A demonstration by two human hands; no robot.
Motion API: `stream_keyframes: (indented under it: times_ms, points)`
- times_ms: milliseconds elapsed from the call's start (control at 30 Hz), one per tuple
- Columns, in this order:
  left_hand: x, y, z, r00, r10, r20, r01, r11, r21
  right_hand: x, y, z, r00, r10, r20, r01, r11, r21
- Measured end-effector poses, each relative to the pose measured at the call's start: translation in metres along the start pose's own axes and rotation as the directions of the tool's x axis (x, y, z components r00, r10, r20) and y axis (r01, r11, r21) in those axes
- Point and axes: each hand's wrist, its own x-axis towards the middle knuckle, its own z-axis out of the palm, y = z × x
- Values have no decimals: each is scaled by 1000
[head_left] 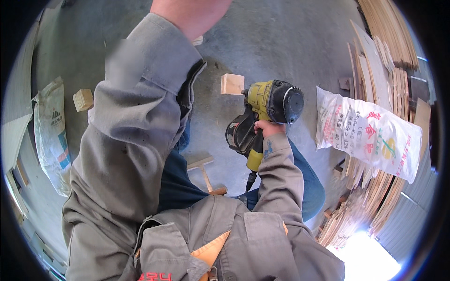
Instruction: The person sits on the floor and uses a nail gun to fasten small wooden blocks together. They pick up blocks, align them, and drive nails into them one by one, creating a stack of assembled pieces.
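Head view: right hand (266, 127) grip closed around yellow nail gun (265, 105).

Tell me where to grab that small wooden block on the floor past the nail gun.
Take the wooden block across its two flat side faces, coming from above. It sits alone on bare concrete floor, just beyond the yellow nail gun in the right hand.

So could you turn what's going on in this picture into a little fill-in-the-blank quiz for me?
1. The right hand grips a power nail gun whose body is black and ____.
2. Just beyond the tool, a small block of ____ lies on the concrete floor.
3. The white printed sack lies on the person's ____ side, against stacked boards.
4. The left arm is raised, in a sleeve coloured ____.

Missing words: yellow; wood; right; grey
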Motion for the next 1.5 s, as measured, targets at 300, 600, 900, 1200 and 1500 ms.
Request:
stream_keyframes:
  times_ms: [300, 600, 900, 1200, 1500]
  points:
    - [-5, 10, -4, 999, -24, 25, 23, 999, 22, 27, -20, 32, 996, -15, 86, 21, 997, -73]
    - [4, 3, -7, 996, 47, 82, -49, 999, 17, 55, -14, 37, 994, 23, 102, -9, 990, -137]
    - [-1, 3, -1, 994, 96, 46, -105, 957, 272, 39, -13, 8, 996, -50, 74, 44, 996, 77]
    - [-12, 9, 13, 979, -107, 174, 92, 991, 93, -24, 57, -27, 929, 289, -231, -265, 956, 127]
    - [-7, 4, 44, 973, -92, 212, 17, 943, 333, -24, 133, -41, 775, 551, -310, -560, 826, 68]
